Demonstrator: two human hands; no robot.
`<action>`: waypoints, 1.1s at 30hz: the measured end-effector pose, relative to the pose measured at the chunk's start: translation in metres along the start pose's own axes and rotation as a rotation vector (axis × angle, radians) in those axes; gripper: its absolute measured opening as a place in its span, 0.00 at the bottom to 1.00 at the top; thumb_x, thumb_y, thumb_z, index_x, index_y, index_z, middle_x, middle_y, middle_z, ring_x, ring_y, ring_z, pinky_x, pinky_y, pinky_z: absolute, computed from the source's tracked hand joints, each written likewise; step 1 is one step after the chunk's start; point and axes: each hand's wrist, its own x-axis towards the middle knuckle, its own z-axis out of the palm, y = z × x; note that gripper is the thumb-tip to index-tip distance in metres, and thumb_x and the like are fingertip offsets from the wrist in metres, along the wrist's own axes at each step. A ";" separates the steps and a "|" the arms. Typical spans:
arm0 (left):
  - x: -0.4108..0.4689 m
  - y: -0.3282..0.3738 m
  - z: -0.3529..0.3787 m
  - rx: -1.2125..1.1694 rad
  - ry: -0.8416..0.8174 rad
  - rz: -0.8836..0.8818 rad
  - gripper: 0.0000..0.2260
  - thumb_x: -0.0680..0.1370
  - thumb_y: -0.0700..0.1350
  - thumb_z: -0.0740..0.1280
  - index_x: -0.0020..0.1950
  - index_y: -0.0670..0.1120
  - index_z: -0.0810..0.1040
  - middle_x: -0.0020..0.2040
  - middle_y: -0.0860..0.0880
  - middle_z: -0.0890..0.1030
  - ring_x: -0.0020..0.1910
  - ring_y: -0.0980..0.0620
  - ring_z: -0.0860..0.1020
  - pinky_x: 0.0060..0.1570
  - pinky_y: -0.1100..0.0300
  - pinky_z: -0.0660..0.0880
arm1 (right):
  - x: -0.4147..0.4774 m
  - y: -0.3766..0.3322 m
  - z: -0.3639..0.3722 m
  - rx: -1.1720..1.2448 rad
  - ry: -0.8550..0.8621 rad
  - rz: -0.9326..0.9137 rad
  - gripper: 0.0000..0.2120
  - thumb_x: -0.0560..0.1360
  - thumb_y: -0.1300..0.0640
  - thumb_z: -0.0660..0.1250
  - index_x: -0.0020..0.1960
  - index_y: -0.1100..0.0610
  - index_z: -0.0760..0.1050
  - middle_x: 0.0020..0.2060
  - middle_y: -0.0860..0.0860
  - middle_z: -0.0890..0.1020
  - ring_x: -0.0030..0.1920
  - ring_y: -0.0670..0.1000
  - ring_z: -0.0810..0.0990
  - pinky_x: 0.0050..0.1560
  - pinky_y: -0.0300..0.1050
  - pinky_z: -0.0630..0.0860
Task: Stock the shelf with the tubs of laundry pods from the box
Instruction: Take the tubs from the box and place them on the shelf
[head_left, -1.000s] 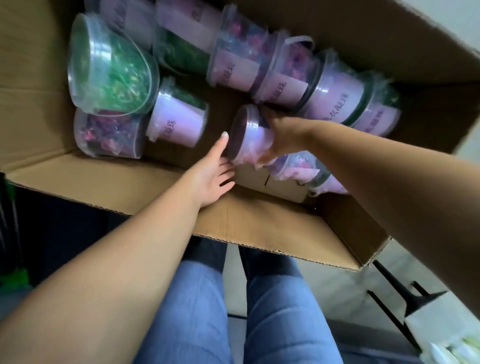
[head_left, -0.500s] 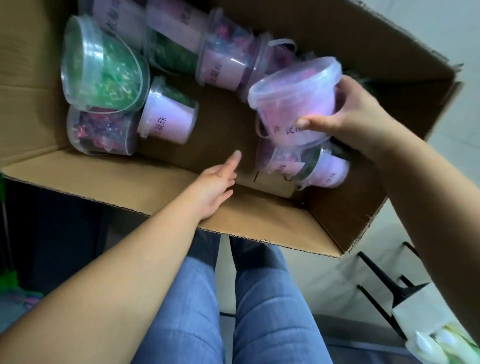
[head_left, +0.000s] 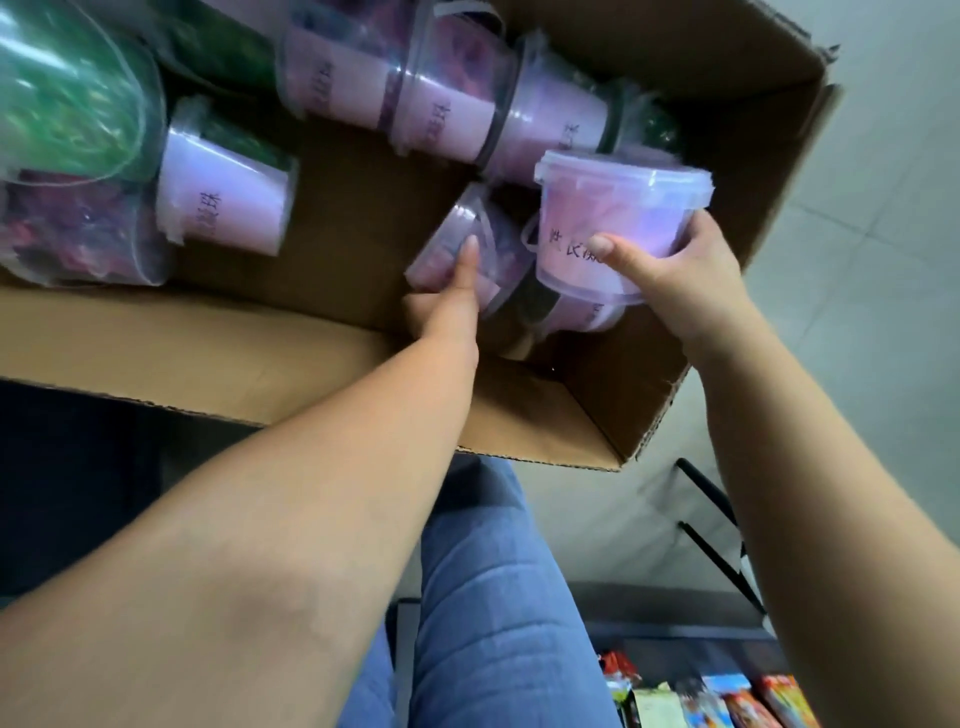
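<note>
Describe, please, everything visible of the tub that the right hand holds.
The tub is a small round pail of clear plastic, upright, lid closed, with a thin handle hanging at its left. A pale pink label with dark characters wraps its wall. The right hand grips it from below right, thumb across the label, above the cardboard box's right part.

Soft, even light seems to come from above and to my right, where the pale floor (head_left: 872, 218) is brightest. The upright tub (head_left: 618, 208) in my right hand (head_left: 675, 275) glows a washed-out lilac; the lying tub (head_left: 452, 228) my left hand (head_left: 441, 301) grips sits in shade. White glare streaks the green tub (head_left: 67, 93), which is smeared by blur. The box (head_left: 208, 353) is dim inside, the lower left nearly black. My forearms bulge toward the edges.
</note>
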 end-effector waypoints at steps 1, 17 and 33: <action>-0.001 0.004 -0.007 0.041 0.036 0.054 0.35 0.68 0.60 0.70 0.67 0.42 0.65 0.63 0.44 0.73 0.61 0.44 0.73 0.54 0.55 0.68 | -0.002 -0.001 0.000 0.011 -0.003 0.012 0.43 0.51 0.35 0.75 0.60 0.56 0.72 0.54 0.49 0.80 0.53 0.47 0.79 0.53 0.42 0.77; 0.034 0.039 -0.097 0.205 -0.104 0.439 0.17 0.76 0.39 0.65 0.64 0.42 0.69 0.43 0.52 0.75 0.38 0.56 0.77 0.36 0.67 0.76 | -0.022 0.000 0.070 0.222 -0.190 0.207 0.23 0.64 0.43 0.75 0.52 0.55 0.76 0.46 0.48 0.83 0.51 0.49 0.81 0.56 0.46 0.77; 0.064 0.045 -0.075 0.665 -0.215 0.321 0.49 0.64 0.56 0.75 0.75 0.41 0.50 0.73 0.44 0.62 0.71 0.47 0.63 0.69 0.57 0.61 | 0.014 -0.016 0.059 0.426 -0.458 0.314 0.23 0.56 0.50 0.77 0.47 0.56 0.76 0.41 0.56 0.80 0.47 0.60 0.72 0.47 0.56 0.65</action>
